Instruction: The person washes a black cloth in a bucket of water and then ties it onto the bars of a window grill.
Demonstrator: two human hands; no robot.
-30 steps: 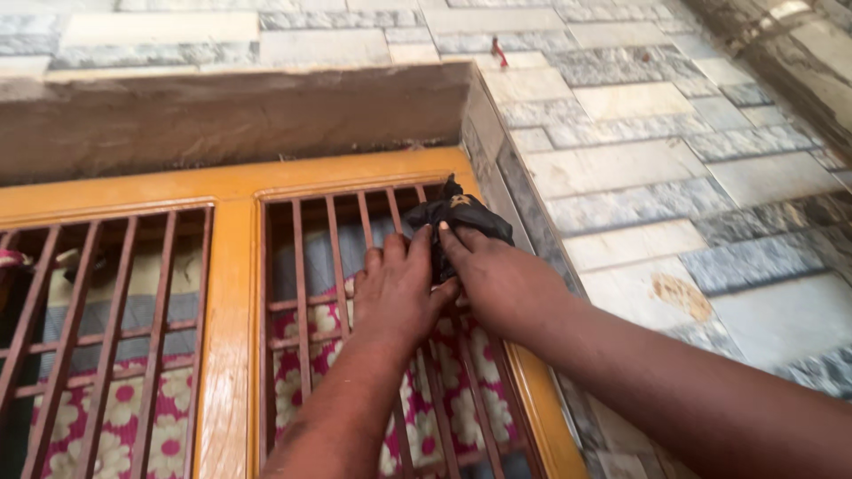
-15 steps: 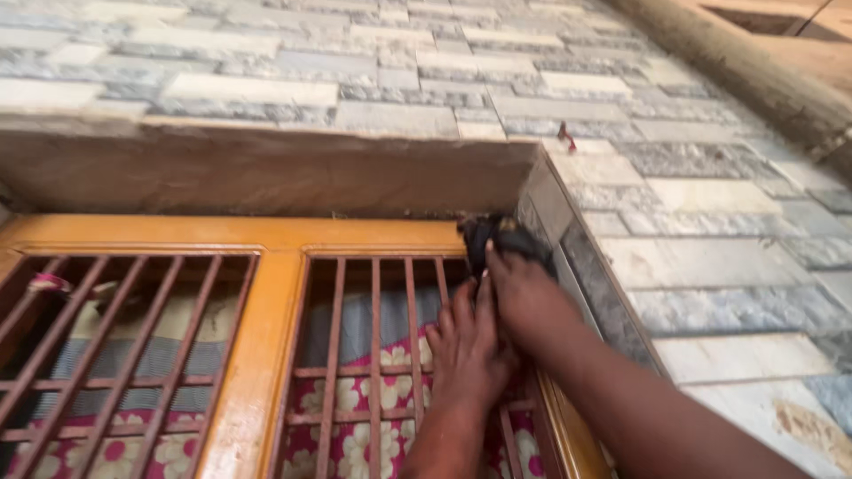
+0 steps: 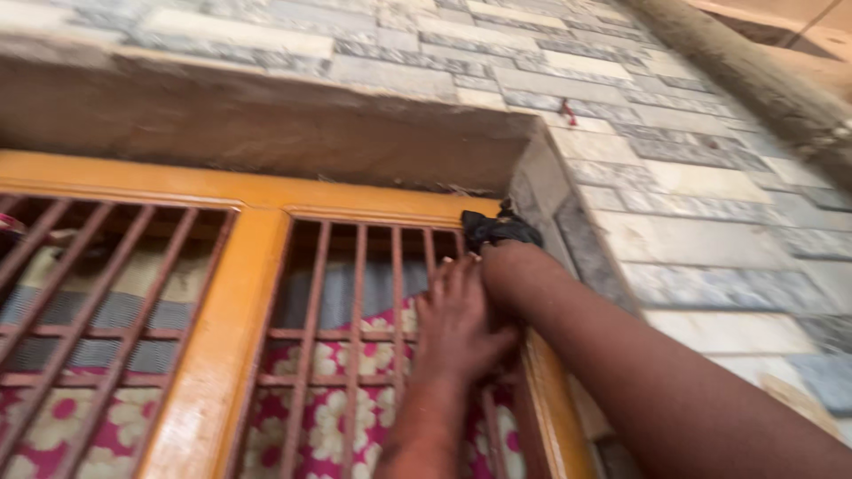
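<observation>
Since the frame half a second back, the right hand (image 3: 508,257) has pushed further up toward the top right corner of the window frame (image 3: 222,293), and the black cloth (image 3: 497,228) now sits bunched against that corner, where frame meets stone wall (image 3: 710,204). The view has also tilted slightly.

Count: two hands, one cloth, one orange wooden frame with two barred openings visible.

Right hand: wrist bent, the hand itself mostly hidden behind its own wrist and the cloth. It is pressed onto the cloth; whether the fingers are curled around it cannot be told.

Left hand (image 3: 460,324): fingers spread flat, lying against the rusty brown bars (image 3: 355,293) of the right opening, just below and left of the right wrist. It holds nothing.

Cloth: one dark crumpled wad, touching the upper right corner of the frame, directly under the grey concrete ledge (image 3: 266,124).

Right opening: about five vertical bars visible, and two crossbars lower down. Left opening: several more bars, cut off by the picture edge.

Behind the bars: one pink fabric with white flowers (image 3: 337,417), with a grey striped fabric above it.
</observation>
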